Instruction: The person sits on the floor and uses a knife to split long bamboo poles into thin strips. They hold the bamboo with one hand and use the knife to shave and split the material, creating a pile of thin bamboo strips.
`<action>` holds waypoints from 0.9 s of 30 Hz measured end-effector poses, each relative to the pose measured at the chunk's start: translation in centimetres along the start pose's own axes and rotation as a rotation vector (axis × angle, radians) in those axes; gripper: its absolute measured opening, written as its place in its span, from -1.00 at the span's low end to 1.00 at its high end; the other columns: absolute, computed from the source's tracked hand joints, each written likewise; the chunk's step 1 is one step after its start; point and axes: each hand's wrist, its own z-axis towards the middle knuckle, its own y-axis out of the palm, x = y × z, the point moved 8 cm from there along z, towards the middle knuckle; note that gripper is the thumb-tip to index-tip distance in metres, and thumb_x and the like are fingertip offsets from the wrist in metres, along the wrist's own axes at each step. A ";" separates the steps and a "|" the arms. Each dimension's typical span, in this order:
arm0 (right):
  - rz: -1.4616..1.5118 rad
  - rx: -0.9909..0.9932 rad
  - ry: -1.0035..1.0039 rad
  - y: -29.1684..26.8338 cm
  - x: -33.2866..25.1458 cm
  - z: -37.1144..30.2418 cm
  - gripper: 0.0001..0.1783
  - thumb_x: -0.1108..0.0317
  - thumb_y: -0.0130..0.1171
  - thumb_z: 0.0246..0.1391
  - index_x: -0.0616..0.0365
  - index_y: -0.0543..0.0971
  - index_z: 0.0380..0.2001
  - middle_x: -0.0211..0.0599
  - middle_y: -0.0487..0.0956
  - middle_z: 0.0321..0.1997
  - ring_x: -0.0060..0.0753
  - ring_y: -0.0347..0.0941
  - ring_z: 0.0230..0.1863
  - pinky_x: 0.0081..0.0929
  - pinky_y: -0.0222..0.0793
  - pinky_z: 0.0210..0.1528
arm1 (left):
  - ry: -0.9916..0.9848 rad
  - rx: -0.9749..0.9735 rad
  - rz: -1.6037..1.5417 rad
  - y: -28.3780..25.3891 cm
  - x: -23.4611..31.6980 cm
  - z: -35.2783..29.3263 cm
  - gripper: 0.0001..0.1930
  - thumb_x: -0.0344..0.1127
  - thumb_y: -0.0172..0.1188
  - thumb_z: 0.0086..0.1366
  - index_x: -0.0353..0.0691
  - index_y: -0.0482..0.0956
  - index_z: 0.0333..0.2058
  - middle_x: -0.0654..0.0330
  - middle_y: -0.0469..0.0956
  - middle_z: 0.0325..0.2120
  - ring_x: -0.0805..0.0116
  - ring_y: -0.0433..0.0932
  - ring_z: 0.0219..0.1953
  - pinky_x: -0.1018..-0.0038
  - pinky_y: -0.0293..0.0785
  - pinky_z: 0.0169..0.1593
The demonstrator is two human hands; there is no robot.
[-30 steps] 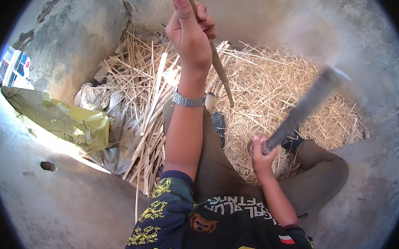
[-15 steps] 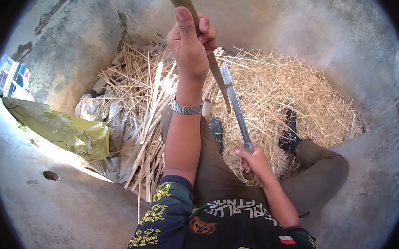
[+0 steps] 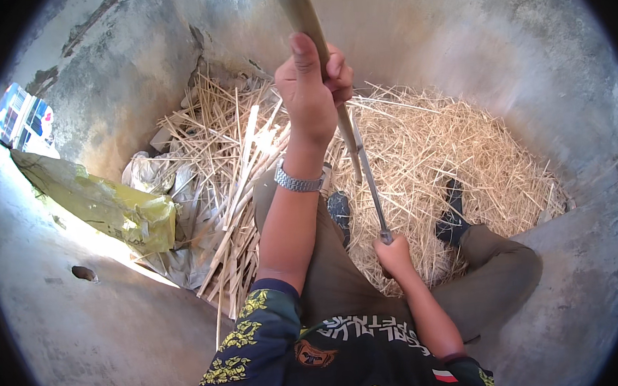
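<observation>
My left hand (image 3: 311, 87) is wrapped round a long olive-brown pole (image 3: 300, 11), thumb lying along it. The pole runs out of view at the top and tapers to a thin lower end between my legs. Lower and to the right, my right hand (image 3: 395, 256) grips the handle of a long straight knife (image 3: 372, 183), the handle mostly hidden by the fingers. The blade slants up and left, and its far part lies close beside the pole's tapered end. Whether blade and pole touch I cannot tell. A metal-banded watch (image 3: 298, 179) sits on my left wrist.
Pale shavings (image 3: 469, 148) heap in front of me, around my dark-shod feet (image 3: 453, 216). Flat split strips (image 3: 229, 249) pile to the left, beside a yellow sack (image 3: 115, 208). A grey concrete wall (image 3: 526, 45) curves around, with a small hole (image 3: 84, 274) at left.
My left hand and the pole have come lower and slightly right. The knife blade has turned more edge-on to view, and my right hand has rolled over with it.
</observation>
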 end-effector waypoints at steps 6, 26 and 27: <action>0.152 -0.139 0.115 -0.8 -1.6 -1.3 -0.63 0.30 0.33 0.05 0.11 0.41 -0.71 -0.54 0.37 -0.74 -0.66 0.23 -0.70 -0.46 0.15 -0.61 | -0.018 -0.018 0.034 -0.2 0.4 0.7 -0.33 0.41 -0.12 0.39 -0.14 0.27 -0.52 0.39 0.11 -0.76 0.58 0.06 -0.74 0.57 -0.07 -0.65; 0.125 -0.068 0.031 -1.1 -1.4 -2.1 -0.64 0.32 0.27 0.04 0.20 0.43 -0.73 -0.46 0.39 -0.75 -0.64 0.24 -0.65 -0.41 0.18 -0.55 | 0.144 0.112 0.061 -1.3 -0.8 1.0 -0.26 0.51 -0.25 0.35 -0.05 0.17 -0.68 0.38 0.04 -0.87 0.52 0.01 -0.81 0.55 -0.09 -0.70; 0.160 -0.004 -0.028 -2.0 -2.5 -2.5 -0.62 0.33 0.27 0.06 0.18 0.40 -0.73 -0.48 0.37 -0.75 -0.67 0.22 -0.65 -0.43 0.15 -0.56 | 0.136 0.114 0.064 -1.5 -1.0 1.1 -0.26 0.51 -0.24 0.34 -0.05 0.17 -0.68 0.38 0.05 -0.87 0.52 0.02 -0.81 0.55 -0.09 -0.69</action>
